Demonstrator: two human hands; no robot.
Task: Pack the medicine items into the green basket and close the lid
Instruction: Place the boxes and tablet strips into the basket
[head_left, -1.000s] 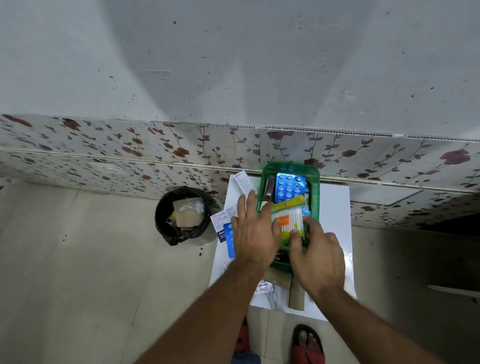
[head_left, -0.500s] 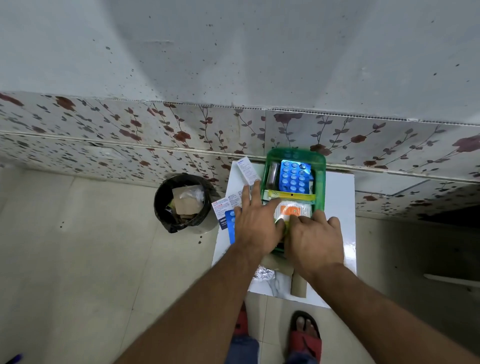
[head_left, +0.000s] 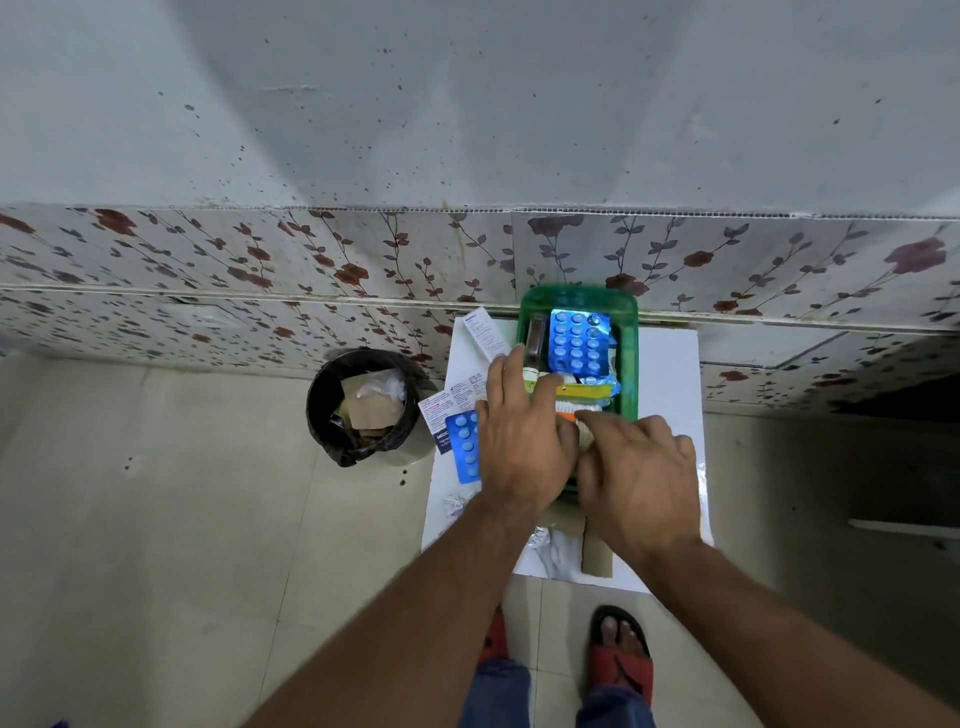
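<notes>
The green basket (head_left: 629, 332) stands at the back of a small white table (head_left: 670, 374), against the wall. Inside it lie a blue blister pack (head_left: 576, 343), a small bottle (head_left: 534, 340) and a clear packet with a yellow strip and orange label (head_left: 584, 396). My left hand (head_left: 524, 441) and my right hand (head_left: 639, 483) both press on the near end of that packet, holding it down in the basket. They hide the basket's near half. No lid can be made out.
Left of the basket lie a white medicine box (head_left: 485, 332), printed cartons (head_left: 449, 408) and a second blue blister pack (head_left: 464, 447). Foil strips (head_left: 457, 503) and a brown cardboard piece (head_left: 597, 558) sit near the front edge. A black bin (head_left: 363, 405) stands on the floor to the left.
Both hands have pushed the yellow-strip packet down from tilted above the basket to flat inside it. The hands now cover most of it.
</notes>
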